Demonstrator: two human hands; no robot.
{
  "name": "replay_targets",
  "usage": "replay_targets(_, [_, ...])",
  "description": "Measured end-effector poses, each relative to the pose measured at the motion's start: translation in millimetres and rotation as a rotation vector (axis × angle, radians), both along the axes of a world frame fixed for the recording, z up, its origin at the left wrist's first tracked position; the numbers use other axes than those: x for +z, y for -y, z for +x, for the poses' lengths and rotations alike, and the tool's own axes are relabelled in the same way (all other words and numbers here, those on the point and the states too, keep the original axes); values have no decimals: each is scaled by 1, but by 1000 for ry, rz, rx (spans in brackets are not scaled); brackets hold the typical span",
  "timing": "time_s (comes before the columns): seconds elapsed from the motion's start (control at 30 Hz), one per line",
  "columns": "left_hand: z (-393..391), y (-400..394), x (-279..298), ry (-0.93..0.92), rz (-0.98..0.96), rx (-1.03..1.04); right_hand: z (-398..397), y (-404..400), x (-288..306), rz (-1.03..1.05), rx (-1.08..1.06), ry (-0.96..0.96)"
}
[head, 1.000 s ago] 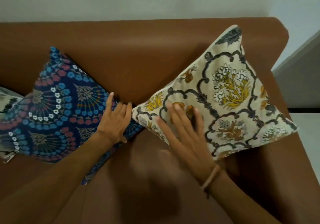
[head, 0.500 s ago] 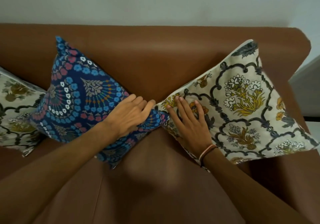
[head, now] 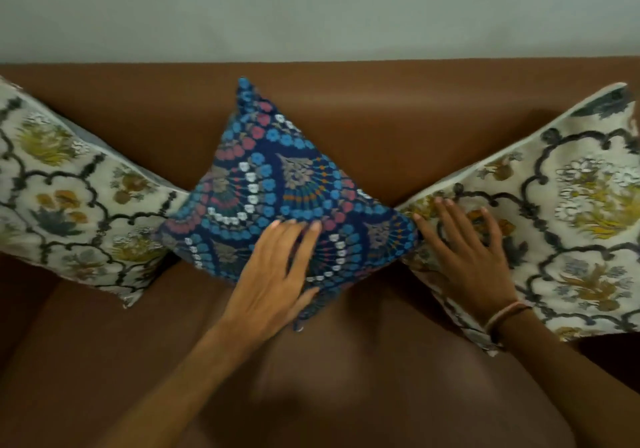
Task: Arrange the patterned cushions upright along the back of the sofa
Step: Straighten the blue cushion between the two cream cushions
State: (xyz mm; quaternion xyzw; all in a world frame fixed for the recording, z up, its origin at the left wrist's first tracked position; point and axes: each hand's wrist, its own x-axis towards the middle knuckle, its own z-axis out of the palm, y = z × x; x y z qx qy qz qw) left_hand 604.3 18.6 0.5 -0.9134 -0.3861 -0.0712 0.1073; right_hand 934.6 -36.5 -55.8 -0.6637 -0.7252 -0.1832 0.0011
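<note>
The blue cushion (head: 287,198) stands on one corner at the centre of the frame, leaning on the brown sofa back (head: 381,108), and that diamond pose looks like the weak point: a cushion balanced on a point can roll to either side or slide down onto the seat once nothing steadies it. The left hand (head: 277,274) lies flat on its lower face, fingers spread, pressing rather than gripping; the right hand (head: 474,260), also spread and flat, rests on the near corner of the cream floral cushion (head: 561,226) at the right of the frame. That cushion's corner touches the blue one's right corner, so pushing either could shove its neighbour out of line. A second cream cushion (head: 69,198) at the left of the frame meets the blue one's left corner and is tilted too; none of the three sits square. The smooth sofa cover may let the bases creep forward. Nothing else lies on the seat (head: 311,378) in the lower frame, and only a plain wall (head: 311,7) fills the top
</note>
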Motion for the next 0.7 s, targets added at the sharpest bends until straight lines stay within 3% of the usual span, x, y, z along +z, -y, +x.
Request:
replay_targets(0.13, [-114,-15,-4,-18,-19,251,-27,-1,9,-48,-73,-29])
replay_targets(0.23, [-154,-52,-8,-90,-52,366,-57,-11,20,-91,-131,-123])
replay_targets(0.43, [-155,-99,-22,-156,-170,326,-109,-25,24,-232,-282,-241])
replay_targets(0.7, [-162,-110,-19,-59,-169,187,-112,-29,27,-311,-370,-223])
